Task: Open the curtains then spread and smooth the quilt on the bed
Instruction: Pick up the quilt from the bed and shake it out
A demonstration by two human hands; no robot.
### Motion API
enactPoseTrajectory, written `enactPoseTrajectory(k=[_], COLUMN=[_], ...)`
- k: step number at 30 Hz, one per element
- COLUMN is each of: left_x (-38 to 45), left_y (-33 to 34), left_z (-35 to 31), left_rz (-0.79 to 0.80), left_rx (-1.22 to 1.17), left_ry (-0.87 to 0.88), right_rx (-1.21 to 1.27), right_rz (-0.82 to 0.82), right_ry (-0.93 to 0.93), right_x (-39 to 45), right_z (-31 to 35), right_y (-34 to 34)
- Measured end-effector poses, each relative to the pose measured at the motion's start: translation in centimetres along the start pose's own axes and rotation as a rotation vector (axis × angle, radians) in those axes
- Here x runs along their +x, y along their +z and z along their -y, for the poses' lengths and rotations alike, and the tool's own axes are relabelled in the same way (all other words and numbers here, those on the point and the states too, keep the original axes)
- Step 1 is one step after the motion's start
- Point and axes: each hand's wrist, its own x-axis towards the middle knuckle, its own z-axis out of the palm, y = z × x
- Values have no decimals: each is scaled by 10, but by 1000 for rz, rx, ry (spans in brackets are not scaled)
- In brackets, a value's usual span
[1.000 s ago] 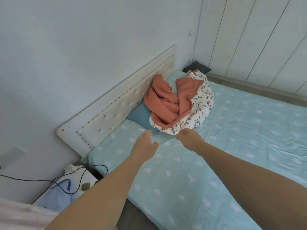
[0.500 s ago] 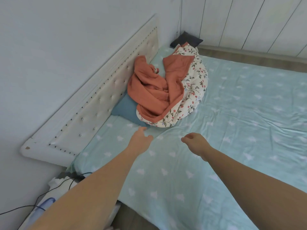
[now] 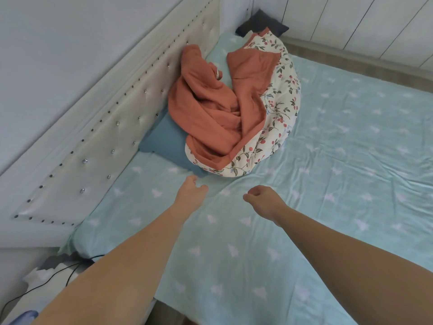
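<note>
The quilt (image 3: 236, 113) lies bunched in a heap at the head of the bed, its orange side crumpled on top and its white floral side showing along the right edge. The bed's pale teal sheet (image 3: 328, 184) with white tree shapes is bare around the heap. My left hand (image 3: 191, 192) reaches out just short of the heap's near edge, fingers loosely bent, holding nothing. Further right, my right hand (image 3: 262, 199) hovers over the sheet with its fingers curled in, also holding nothing. Neither hand touches the quilt.
A blue pillow (image 3: 167, 143) sticks out from under the quilt against the studded white headboard (image 3: 105, 127). In the far corner sits a dark cushion (image 3: 263, 24) by the panelled wall. A bedside stand with a black cable (image 3: 49, 276) is at lower left.
The view has tilted down and closed in on the bed. Both hands now sit a little short of the quilt's edge, and my right hand's fingers have curled in.
</note>
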Motion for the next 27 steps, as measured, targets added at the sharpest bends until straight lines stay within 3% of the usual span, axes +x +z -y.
enactPoseTrajectory(k=[9,15,20,23,27], left_x=[124,213,257,260,257], left_y=[-38,-73,-79,-81,-81], left_z=[78,80,99,118,119], left_rz=[24,45,33,52,97], left_rx=[-179,-166,-206,-243,-316], left_ry=[-88,44,18,-66,-152], right_rx=[-202,-339,-336,-502,-332], right_rz=[29,-91,-224,-128,-176], right_ry=[26,-151,-129,-86,-164], right_x=[126,216,288,302,254], right_z=[70,124,123,116,123], right_y=[108,144,164,173,180])
